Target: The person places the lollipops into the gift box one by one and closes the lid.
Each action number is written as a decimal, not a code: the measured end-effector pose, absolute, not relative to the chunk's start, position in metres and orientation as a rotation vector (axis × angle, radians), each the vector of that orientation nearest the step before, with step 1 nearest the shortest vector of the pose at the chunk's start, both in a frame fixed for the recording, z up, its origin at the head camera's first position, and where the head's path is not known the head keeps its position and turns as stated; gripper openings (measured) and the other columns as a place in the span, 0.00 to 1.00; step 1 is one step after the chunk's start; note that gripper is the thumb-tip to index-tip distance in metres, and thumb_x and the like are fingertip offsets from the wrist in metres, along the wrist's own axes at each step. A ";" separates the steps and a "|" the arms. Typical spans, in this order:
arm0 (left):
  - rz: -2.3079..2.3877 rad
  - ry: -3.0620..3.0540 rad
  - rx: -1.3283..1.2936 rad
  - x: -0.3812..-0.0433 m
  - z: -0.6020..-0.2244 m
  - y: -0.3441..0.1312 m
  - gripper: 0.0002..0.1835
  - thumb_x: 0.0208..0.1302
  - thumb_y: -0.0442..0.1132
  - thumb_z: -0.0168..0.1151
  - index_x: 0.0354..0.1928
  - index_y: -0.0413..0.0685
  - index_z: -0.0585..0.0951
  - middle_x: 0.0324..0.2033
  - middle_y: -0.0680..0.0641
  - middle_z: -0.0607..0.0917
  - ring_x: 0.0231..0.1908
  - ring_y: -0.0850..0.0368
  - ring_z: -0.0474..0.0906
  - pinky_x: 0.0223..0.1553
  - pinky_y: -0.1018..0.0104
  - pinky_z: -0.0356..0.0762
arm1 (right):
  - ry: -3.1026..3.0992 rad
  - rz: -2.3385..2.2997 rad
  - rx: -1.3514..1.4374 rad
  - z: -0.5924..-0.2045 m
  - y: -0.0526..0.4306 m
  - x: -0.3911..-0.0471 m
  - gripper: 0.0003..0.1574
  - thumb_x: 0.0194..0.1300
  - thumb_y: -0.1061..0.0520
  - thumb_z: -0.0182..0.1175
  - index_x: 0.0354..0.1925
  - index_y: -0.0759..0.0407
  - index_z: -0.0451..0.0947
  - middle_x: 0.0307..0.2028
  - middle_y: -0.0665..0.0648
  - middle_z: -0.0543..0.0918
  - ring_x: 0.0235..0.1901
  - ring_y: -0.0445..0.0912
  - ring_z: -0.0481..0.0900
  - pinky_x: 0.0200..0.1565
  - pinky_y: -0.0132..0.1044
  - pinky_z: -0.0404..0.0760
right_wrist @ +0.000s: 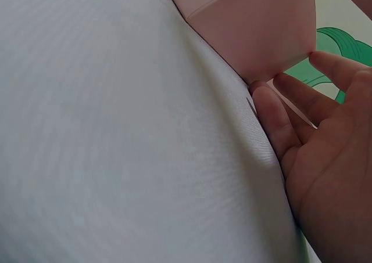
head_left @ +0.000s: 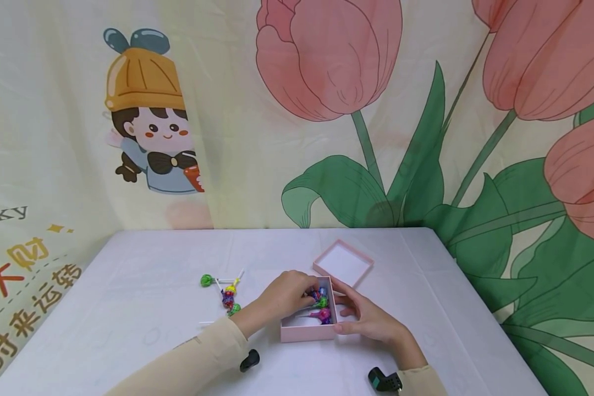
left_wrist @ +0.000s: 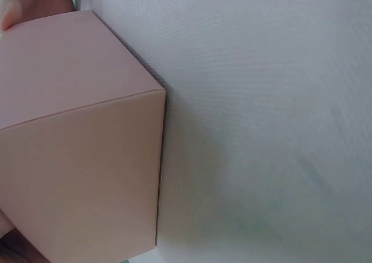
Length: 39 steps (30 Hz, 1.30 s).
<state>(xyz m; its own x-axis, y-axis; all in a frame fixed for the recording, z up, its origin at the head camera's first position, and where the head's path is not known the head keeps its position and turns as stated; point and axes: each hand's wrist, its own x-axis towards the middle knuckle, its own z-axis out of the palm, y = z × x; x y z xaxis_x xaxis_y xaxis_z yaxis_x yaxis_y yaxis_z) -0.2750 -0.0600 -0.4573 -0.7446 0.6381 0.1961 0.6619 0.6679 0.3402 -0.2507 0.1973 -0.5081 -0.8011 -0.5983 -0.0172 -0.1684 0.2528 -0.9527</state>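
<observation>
An open pink box (head_left: 308,333) holds several lollipops (head_left: 322,314) in shiny wrappers, pink, green and blue. My left hand (head_left: 291,297) reaches over its left side, with curled fingers down among the sweets at the back. Whether those fingers pinch a lollipop I cannot tell. My right hand (head_left: 371,316) is against the box's right side, forefinger near the back corner and thumb by the front corner. In the right wrist view, extended fingertips touch the edge of the pink box (right_wrist: 256,31). The left wrist view shows the outer walls of the box (left_wrist: 81,176) close up.
Behind the box lies its pink-edged lid (head_left: 344,264), white inside facing up. Several loose lollipops (head_left: 227,298) lie in a group left of the box, one green lollipop (head_left: 206,280) at the far end. A white cloth covers the table (head_left: 148,291); a printed curtain hangs behind.
</observation>
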 end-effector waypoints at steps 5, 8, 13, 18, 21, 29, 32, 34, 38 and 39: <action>-0.580 -2.806 -1.106 -0.276 -0.459 -0.058 0.08 0.67 0.39 0.76 0.44 0.49 0.87 0.30 0.57 0.87 0.31 0.65 0.76 0.39 0.67 0.79 | 2.154 -1.568 -0.704 -0.509 0.198 -0.251 0.62 0.68 0.48 0.73 0.86 0.40 0.47 0.83 0.55 0.56 0.76 0.55 0.65 0.68 0.38 0.73; -0.564 -2.799 -1.115 -0.276 -0.461 -0.058 0.08 0.67 0.38 0.76 0.44 0.48 0.87 0.31 0.56 0.87 0.31 0.65 0.77 0.39 0.67 0.80 | 2.154 -1.569 -0.705 -0.510 0.198 -0.251 0.62 0.68 0.47 0.74 0.86 0.40 0.47 0.83 0.55 0.56 0.76 0.55 0.65 0.68 0.37 0.73; -0.593 -2.793 -1.113 -0.275 -0.463 -0.057 0.07 0.66 0.37 0.76 0.43 0.48 0.87 0.31 0.55 0.87 0.31 0.65 0.77 0.38 0.66 0.80 | 2.158 -1.564 -0.708 -0.511 0.198 -0.251 0.62 0.68 0.47 0.73 0.86 0.39 0.47 0.83 0.55 0.56 0.76 0.55 0.65 0.68 0.37 0.73; -0.540 -2.780 -1.114 -0.275 -0.463 -0.056 0.08 0.66 0.37 0.76 0.44 0.48 0.87 0.30 0.55 0.87 0.30 0.64 0.76 0.38 0.65 0.79 | 2.152 -1.571 -0.734 -0.512 0.199 -0.251 0.62 0.67 0.46 0.74 0.86 0.41 0.47 0.83 0.56 0.56 0.76 0.56 0.64 0.68 0.37 0.73; -0.494 -2.777 -1.104 -0.275 -0.464 -0.055 0.08 0.66 0.38 0.76 0.43 0.49 0.86 0.30 0.56 0.86 0.30 0.64 0.76 0.37 0.65 0.79 | 2.150 -1.573 -0.745 -0.512 0.199 -0.251 0.62 0.67 0.46 0.74 0.86 0.41 0.47 0.83 0.56 0.56 0.76 0.56 0.65 0.68 0.37 0.73; -0.466 -2.787 -1.077 -0.274 -0.465 -0.055 0.06 0.67 0.39 0.76 0.38 0.49 0.86 0.29 0.56 0.85 0.29 0.64 0.75 0.36 0.66 0.78 | 2.157 -1.569 -0.755 -0.511 0.199 -0.251 0.63 0.67 0.46 0.74 0.86 0.42 0.47 0.83 0.57 0.56 0.76 0.56 0.65 0.68 0.37 0.73; -0.486 -2.801 -1.072 -0.274 -0.466 -0.055 0.06 0.67 0.39 0.76 0.39 0.48 0.86 0.29 0.55 0.85 0.30 0.64 0.76 0.37 0.66 0.78 | 2.158 -1.569 -0.755 -0.510 0.199 -0.250 0.63 0.67 0.46 0.74 0.86 0.42 0.46 0.83 0.57 0.56 0.76 0.56 0.65 0.67 0.36 0.73; -0.504 -2.809 -1.069 -0.274 -0.466 -0.055 0.05 0.67 0.39 0.75 0.40 0.48 0.87 0.30 0.55 0.86 0.30 0.64 0.76 0.37 0.66 0.78 | 2.160 -1.568 -0.756 -0.510 0.198 -0.250 0.63 0.67 0.46 0.74 0.86 0.42 0.47 0.83 0.57 0.56 0.76 0.57 0.65 0.67 0.36 0.74; -0.528 -2.799 -1.076 -0.275 -0.466 -0.056 0.05 0.67 0.39 0.75 0.39 0.48 0.87 0.29 0.56 0.85 0.29 0.64 0.75 0.36 0.67 0.77 | 2.151 -1.575 -0.755 -0.510 0.198 -0.250 0.63 0.67 0.47 0.74 0.86 0.42 0.46 0.83 0.57 0.56 0.76 0.57 0.65 0.67 0.37 0.73; -0.534 -2.791 -1.081 -0.275 -0.466 -0.056 0.04 0.67 0.39 0.75 0.38 0.48 0.87 0.28 0.56 0.85 0.29 0.65 0.75 0.36 0.67 0.77 | 2.149 -1.576 -0.754 -0.510 0.198 -0.250 0.63 0.67 0.47 0.74 0.86 0.42 0.46 0.83 0.57 0.56 0.76 0.57 0.65 0.67 0.37 0.73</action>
<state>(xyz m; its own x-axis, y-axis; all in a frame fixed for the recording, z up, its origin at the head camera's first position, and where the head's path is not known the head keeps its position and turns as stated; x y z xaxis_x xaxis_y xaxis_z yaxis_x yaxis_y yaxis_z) -0.2753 -0.0561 -0.4661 -0.7427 0.6335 0.2170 0.6689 0.6863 0.2855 -0.2502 0.1977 -0.5100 -0.7885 -0.6148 0.0169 -0.2009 0.2314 -0.9519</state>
